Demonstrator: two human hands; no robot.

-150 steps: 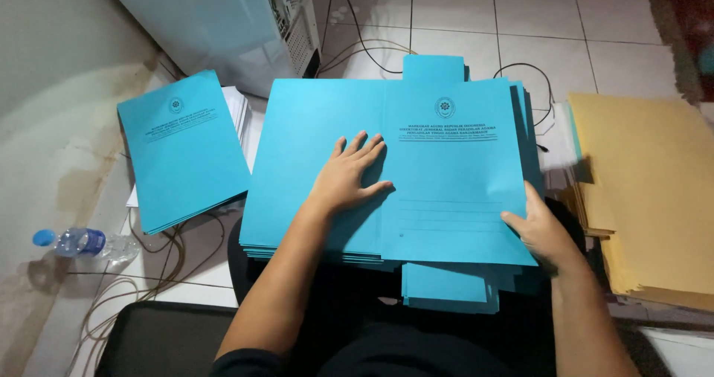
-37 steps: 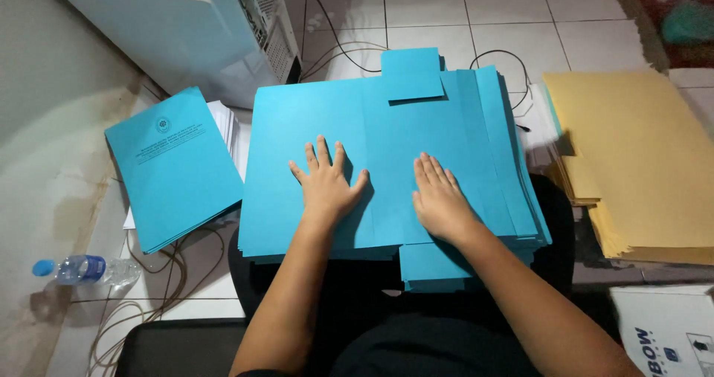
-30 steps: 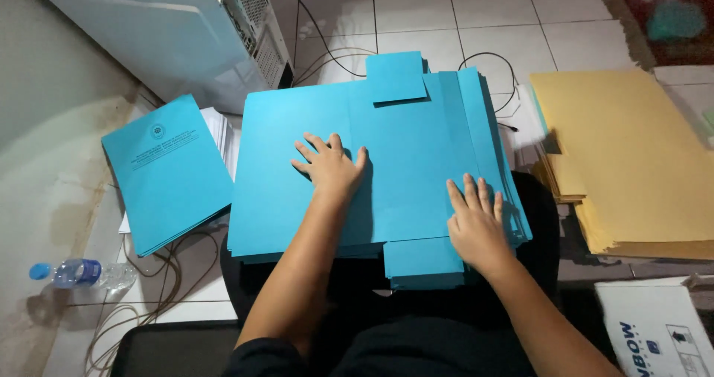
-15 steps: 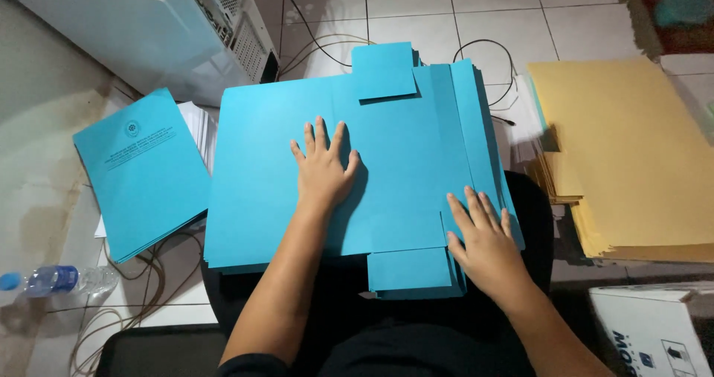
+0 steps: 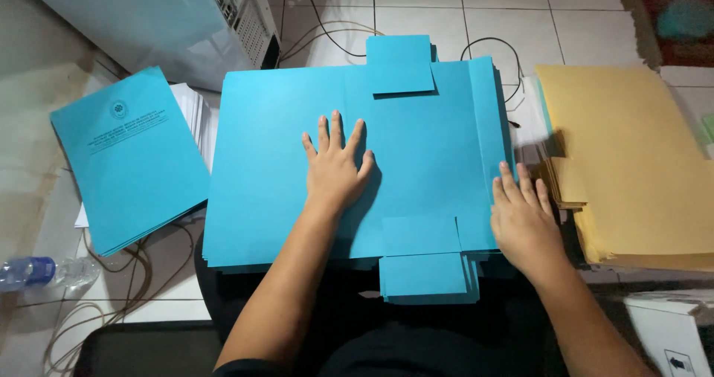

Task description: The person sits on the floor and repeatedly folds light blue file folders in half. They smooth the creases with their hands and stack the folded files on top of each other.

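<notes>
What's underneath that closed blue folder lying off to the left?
White paper sheets stick out from under the closed blue folder along its right edge, and cables run out below it. Whatever else lies beneath is covered.

We are looking steeply down from head height, close over the blue folder stack (image 5: 357,161), facing forward toward the tiled floor (image 5: 506,13) farther away.

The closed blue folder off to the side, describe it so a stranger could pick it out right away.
Start at the big stack of open blue folders under the left hand. Left of it, on white papers, lies the closed blue folder, turned at an angle. Only it shows a printed cover.
</notes>
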